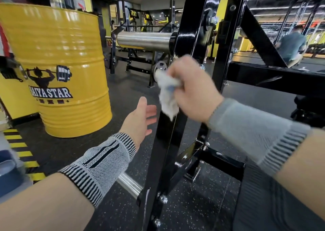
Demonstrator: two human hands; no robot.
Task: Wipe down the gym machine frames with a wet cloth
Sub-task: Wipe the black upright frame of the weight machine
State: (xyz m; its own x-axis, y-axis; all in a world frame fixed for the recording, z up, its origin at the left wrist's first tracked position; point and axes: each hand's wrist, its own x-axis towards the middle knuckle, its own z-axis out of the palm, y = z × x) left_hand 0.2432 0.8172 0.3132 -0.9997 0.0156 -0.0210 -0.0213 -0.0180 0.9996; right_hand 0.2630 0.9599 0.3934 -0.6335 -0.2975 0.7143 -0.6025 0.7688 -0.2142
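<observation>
Left hand (pixel 140 120) spread and bare, just beside the black frame (pixel 165 143); right hand (pixel 190 88) bunched round the cloth (pixel 167 93), against the upright below the steel sleeve (pixel 144 40). Likely trouble: knuckles catching that sleeve's collar, or dangling cloth snagging bolts lower down.

Speckled black floor (pixel 202 211), black frame (pixel 163 151), yellow drum (pixel 70 72) standing

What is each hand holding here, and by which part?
Right hand grips the white cloth bunched at its top, the rest hanging. Left hand holds nothing.
</observation>
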